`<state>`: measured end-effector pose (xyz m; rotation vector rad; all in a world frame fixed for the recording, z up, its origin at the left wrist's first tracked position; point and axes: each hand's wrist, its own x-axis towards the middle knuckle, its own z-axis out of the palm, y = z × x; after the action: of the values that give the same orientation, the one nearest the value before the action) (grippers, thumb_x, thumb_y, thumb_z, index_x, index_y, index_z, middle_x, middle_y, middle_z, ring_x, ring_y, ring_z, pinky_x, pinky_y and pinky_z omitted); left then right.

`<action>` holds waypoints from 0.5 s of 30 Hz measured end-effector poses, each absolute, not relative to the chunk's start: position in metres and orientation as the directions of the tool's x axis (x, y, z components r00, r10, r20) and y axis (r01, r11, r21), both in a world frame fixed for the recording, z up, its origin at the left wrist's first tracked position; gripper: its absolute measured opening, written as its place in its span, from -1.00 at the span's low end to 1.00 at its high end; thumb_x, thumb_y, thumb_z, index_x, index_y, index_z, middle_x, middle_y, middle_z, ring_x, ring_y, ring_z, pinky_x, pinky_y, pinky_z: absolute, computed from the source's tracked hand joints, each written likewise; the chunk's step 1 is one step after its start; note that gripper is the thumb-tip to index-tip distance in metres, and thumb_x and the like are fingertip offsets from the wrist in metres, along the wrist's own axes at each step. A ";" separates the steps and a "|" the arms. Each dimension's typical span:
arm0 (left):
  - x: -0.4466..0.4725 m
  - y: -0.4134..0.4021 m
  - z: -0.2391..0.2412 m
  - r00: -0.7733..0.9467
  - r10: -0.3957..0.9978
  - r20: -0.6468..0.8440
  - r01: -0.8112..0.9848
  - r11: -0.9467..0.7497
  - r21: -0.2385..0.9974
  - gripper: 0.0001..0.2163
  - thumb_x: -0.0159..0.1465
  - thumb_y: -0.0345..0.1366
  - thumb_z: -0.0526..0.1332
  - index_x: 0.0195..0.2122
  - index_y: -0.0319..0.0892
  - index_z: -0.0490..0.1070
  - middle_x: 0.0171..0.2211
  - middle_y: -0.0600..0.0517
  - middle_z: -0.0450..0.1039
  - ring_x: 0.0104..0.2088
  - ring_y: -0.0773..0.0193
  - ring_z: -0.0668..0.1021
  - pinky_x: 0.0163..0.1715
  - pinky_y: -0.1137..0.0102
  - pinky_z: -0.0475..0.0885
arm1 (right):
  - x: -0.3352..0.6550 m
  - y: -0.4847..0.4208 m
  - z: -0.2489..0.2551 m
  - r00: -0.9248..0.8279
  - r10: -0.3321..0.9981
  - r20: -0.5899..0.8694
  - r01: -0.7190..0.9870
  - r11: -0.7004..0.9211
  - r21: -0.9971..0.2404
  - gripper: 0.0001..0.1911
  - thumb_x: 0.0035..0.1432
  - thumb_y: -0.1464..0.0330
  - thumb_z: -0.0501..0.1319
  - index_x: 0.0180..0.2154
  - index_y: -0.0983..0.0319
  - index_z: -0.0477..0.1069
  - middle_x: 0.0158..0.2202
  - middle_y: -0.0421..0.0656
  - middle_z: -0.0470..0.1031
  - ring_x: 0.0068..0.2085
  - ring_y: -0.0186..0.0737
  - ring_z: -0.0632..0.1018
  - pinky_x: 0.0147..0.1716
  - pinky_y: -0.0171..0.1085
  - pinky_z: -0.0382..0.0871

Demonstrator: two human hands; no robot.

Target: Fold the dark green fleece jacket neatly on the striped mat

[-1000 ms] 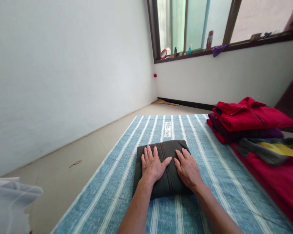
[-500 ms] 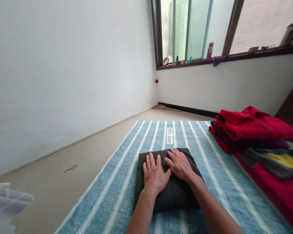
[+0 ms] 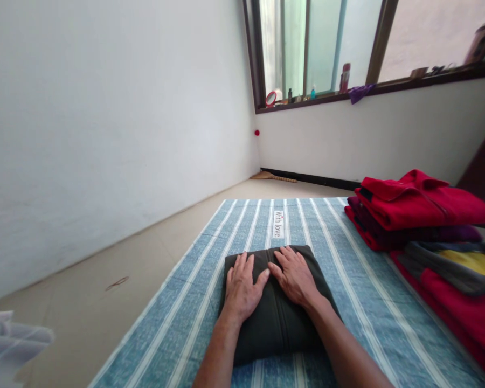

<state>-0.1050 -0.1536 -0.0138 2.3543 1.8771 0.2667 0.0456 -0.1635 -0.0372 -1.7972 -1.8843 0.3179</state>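
Note:
A dark, zip-fronted garment [image 3: 281, 328], perhaps a jacket, lies folded into a neat block on a blue and white striped cloth [image 3: 194, 302]. Flat on its upper left part rests my left hand [image 3: 243, 288], fingers stretched out near the far left corner. My right hand [image 3: 294, 274] lies on the upper right part, right of the zip line, its fingers spread. Neither hand grips the fabric. Just beyond the garment's far edge, a white label [image 3: 278, 224] reading "With love" shows on the cloth.
Folded red clothes [image 3: 420, 202] are stacked at the right, with a grey, yellow and red garment [image 3: 461, 285] nearer me. Whitish fabric [image 3: 12, 345] hangs at the lower left. A broom [image 3: 272, 176] lies on the floor by the wall. Small items line the window sill [image 3: 327, 100].
My left hand has slid left, away from the zip line, toward the garment's left edge. My right hand stays nearly in place. The view has shifted slightly.

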 end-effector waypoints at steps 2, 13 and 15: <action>-0.104 -0.154 -0.014 0.203 0.978 0.046 0.966 -0.208 0.151 -0.46 0.35 -0.09 -0.09 0.28 -0.29 0.07 0.34 -0.13 -0.08 0.33 0.10 -0.02 0.25 0.13 -0.03 | 0.046 -0.164 -0.036 0.006 0.981 0.192 0.857 0.094 -0.506 -0.44 0.30 0.09 -0.08 0.17 0.26 0.26 0.28 -0.03 0.15 0.31 -0.06 0.10 0.25 -0.03 -0.09; -0.101 -0.155 -0.016 0.145 0.988 0.045 0.987 -0.147 0.056 -0.42 0.33 0.02 -0.14 0.30 -0.15 0.04 0.35 -0.08 -0.16 0.33 0.04 -0.05 0.21 -0.06 -0.06 | 0.045 -0.164 -0.033 0.032 0.981 0.190 0.855 0.071 -0.514 -0.45 0.27 0.11 -0.03 0.17 0.25 0.27 0.27 -0.04 0.16 0.31 -0.04 0.08 0.24 -0.02 -0.11; -0.101 -0.154 -0.017 0.144 0.989 0.040 0.987 -0.146 0.070 -0.42 0.33 0.03 -0.14 0.30 -0.15 0.04 0.36 -0.07 -0.17 0.33 0.04 -0.06 0.21 -0.06 -0.06 | 0.045 -0.165 -0.033 0.044 0.981 0.190 0.859 0.060 -0.509 -0.45 0.26 0.11 -0.02 0.17 0.25 0.28 0.27 -0.03 0.16 0.31 -0.02 0.07 0.24 -0.01 -0.11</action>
<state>-0.1010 -0.1542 -0.0170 2.3552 2.0348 0.1177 0.0450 -0.1647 -0.0333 -1.8316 -1.8471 0.3221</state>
